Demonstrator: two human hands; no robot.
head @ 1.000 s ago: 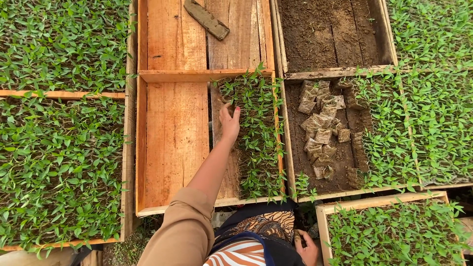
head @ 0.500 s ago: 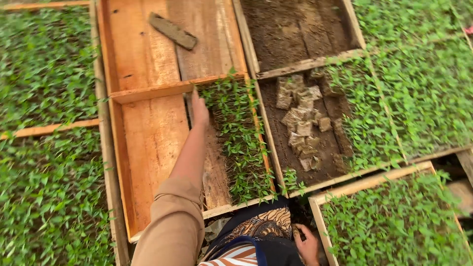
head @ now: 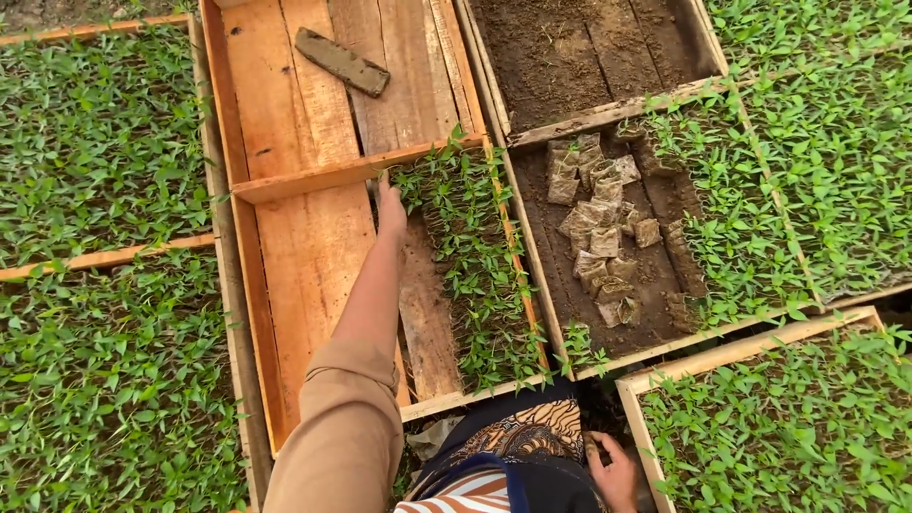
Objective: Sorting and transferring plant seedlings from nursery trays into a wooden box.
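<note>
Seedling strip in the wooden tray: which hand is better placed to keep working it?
Left. The left hand is already at the far end of the seedling strip; the right hand is low beside the body, away from it.

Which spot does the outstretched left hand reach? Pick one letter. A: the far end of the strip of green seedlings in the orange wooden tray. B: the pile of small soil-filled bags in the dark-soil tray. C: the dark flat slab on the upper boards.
A: the left hand lies against the far end of the strip of green seedlings, by the cross-board of the orange wooden tray.
</note>
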